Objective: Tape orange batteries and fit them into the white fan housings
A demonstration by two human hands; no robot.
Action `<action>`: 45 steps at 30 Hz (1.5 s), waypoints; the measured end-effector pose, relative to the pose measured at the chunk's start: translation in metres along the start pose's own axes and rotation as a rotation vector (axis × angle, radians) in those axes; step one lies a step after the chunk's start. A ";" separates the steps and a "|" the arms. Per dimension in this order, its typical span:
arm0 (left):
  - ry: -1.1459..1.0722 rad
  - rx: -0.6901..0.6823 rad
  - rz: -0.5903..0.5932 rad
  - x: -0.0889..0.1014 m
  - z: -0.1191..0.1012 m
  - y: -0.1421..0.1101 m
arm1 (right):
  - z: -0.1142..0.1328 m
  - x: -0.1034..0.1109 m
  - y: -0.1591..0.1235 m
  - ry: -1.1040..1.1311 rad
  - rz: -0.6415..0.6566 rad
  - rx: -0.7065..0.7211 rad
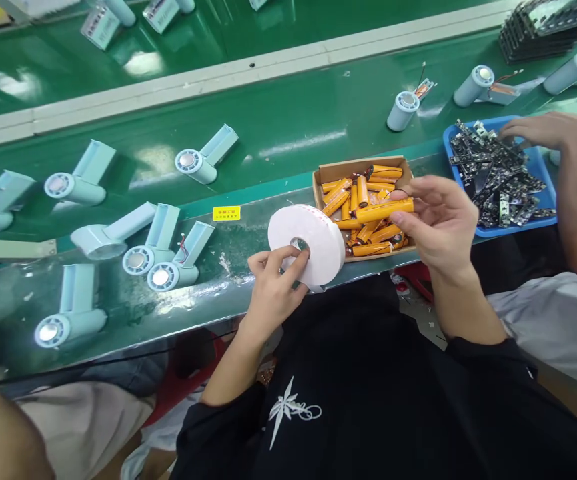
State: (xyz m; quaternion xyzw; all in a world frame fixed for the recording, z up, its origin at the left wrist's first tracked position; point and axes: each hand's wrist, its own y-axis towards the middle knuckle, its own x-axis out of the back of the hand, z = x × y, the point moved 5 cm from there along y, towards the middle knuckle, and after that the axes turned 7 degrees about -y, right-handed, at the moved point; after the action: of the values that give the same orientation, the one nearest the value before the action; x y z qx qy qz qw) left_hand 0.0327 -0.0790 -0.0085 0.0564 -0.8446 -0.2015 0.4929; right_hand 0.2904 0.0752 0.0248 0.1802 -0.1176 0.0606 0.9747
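Observation:
My left hand [281, 283] grips a white roll of tape [281, 227] at its centre hole, fingers closed over the near face. In my right hand [441, 223] is an orange cylindrical battery [385, 211], pinched between thumb and fingers. It is held above a cardboard box [325, 171] of similar orange batteries [363, 192], some with thin wires showing. The tape roll hides part of the box's left side.
Light-blue fan housings [197, 163] stand along the green conveyor. A blue tray [548, 173] of circuit boards [493, 167] sits at right, with a co-worker's hand [543, 130] reaching in. Black racks [538, 37] stand at the back right. A yellow label [227, 213] lies on the bench edge.

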 end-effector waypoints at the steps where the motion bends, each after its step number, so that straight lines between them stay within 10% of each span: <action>1: -0.008 -0.012 -0.011 0.001 -0.001 0.001 | -0.002 -0.001 -0.003 0.012 -0.047 0.021; 14: 0.014 -0.021 -0.009 -0.002 -0.002 0.000 | -0.004 0.005 0.030 0.179 -0.031 0.044; 24: 0.090 -0.076 -0.050 0.003 -0.019 0.006 | 0.018 -0.020 -0.034 0.125 -0.261 0.189; 37: 0.230 -0.151 -0.157 0.021 -0.023 0.006 | 0.017 -0.024 -0.023 0.310 0.378 -0.281; 45: 0.251 -0.048 -0.333 -0.002 -0.067 0.015 | 0.001 -0.058 -0.037 0.486 -0.146 -0.275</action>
State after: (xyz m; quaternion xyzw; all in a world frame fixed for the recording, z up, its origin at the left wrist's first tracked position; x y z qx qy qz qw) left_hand 0.0927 -0.0842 0.0246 0.2082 -0.7506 -0.2917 0.5551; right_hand 0.2404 0.0363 -0.0015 0.0346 0.1257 0.0152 0.9913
